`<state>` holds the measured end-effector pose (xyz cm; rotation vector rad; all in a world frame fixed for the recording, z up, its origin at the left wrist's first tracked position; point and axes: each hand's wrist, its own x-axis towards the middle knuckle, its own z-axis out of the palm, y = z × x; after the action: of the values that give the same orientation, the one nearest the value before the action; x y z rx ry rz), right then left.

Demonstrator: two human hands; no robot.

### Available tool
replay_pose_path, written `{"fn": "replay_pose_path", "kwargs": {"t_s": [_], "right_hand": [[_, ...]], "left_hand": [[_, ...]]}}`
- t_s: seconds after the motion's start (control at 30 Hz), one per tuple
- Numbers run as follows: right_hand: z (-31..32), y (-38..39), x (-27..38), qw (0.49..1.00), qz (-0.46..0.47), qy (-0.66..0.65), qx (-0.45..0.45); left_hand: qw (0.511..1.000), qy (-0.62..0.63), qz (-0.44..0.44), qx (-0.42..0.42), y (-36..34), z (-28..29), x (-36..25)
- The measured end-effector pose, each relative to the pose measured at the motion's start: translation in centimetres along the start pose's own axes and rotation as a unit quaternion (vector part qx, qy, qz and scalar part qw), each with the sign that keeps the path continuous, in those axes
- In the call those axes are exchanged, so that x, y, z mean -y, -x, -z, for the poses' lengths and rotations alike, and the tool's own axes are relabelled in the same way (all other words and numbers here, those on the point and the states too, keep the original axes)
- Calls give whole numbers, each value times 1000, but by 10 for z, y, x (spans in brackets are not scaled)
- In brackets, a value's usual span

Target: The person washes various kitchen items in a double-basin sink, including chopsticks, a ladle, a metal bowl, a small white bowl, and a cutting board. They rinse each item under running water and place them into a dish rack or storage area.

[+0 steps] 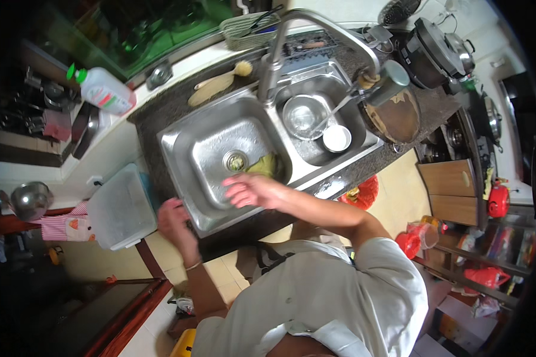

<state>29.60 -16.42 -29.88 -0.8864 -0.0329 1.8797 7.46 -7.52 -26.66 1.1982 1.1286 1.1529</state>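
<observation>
My right hand (256, 190) hangs over the near side of the left sink basin (211, 146), its fingers stretched out and nothing in them. Just beyond it in the basin lies a limp yellow-green piece (267, 163), a cloth or a leaf, I cannot tell which. Green bits sit in the drain (236, 160). My left hand (175, 223) is past the sink's near left corner, slightly blurred, fingers loosely apart and holding nothing I can see. In the right basin stand a metal bowl (298, 116) and a small white bowl (337, 138).
A tall faucet (271, 74) arches over the right basin. Behind the sink lie brushes (220, 83); a white bottle (107, 92) stands at the back left. Right of the basins are a round wooden board (396, 119) and a dark cooker (429, 53). A red basket (363, 193) sits below the counter.
</observation>
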Motion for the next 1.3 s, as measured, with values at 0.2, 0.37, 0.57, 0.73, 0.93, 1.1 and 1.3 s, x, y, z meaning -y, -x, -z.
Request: {"fn": "replay_pose_path", "kwargs": {"t_s": [0.2,0.37,0.57,0.73,0.93,1.1,1.3], "right_hand": [[181,124,94,956,206,45,-206],[277,154,107,889,260,148,-346],[313,141,107,668,244,543,-447],[337,132,131,503,85,710,-486],[351,113,132,468,-18,776,-422],[350,116,136,481,-38,771,-415],[322,144,145,501,-16,756,-421]], "left_hand": [[901,124,284,302,74,-265,60],[806,279,446,272,60,-397,116],[881,231,226,347,19,-445,198],[886,103,367,264,43,-449,153],[874,9,392,287,54,-410,141],[873,13,423,244,60,-381,159],[855,-5,439,275,81,-378,179]]}}
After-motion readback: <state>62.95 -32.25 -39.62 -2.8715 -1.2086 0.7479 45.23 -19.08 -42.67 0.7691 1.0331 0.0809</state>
